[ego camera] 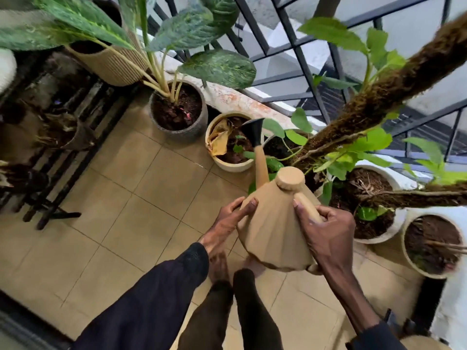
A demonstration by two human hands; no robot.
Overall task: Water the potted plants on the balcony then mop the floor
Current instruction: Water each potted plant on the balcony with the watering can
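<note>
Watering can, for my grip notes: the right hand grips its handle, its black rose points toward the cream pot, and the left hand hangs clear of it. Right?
Not quite. The head view shows the left hand touching the watering can, fingers laid against its ribbed side. The right hand does grip the handle, and the black rose points toward the cream pot.
</note>
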